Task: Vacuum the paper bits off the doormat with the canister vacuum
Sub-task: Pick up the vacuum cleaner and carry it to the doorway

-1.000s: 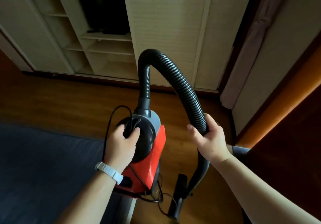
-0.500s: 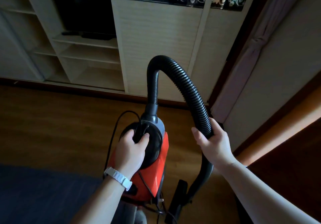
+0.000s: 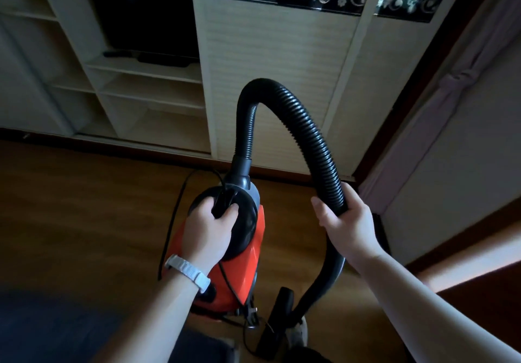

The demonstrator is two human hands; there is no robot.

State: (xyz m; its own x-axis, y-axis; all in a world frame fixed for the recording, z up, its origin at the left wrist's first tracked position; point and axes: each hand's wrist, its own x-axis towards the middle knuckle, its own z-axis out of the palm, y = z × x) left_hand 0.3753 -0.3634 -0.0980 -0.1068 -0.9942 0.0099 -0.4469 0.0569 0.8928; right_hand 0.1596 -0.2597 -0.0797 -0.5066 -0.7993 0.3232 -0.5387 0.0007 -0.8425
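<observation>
I carry a red canister vacuum [image 3: 245, 261] with a black round top above the wooden floor. My left hand [image 3: 210, 230] grips the black handle on its top. A ribbed black hose [image 3: 298, 126] arches up from the canister and comes down to the right, where my right hand [image 3: 346, 221] grips it. Below that hand the hose runs to a black nozzle [image 3: 277, 323] near the floor. A black power cord [image 3: 172, 221] loops down at the canister's left. No doormat or paper bits are in view.
A cream wardrobe [image 3: 276, 81] with open shelves [image 3: 146, 92] and a dark TV [image 3: 141, 16] stands straight ahead. A pale curtain [image 3: 439, 103] and wall close the right side. A dark blue rug or bedding [image 3: 56, 329] lies at the lower left.
The view has shifted forward and up toward the wardrobe; the dark blue surface at the left has slid down and out of frame. Both hands keep the same grips.
</observation>
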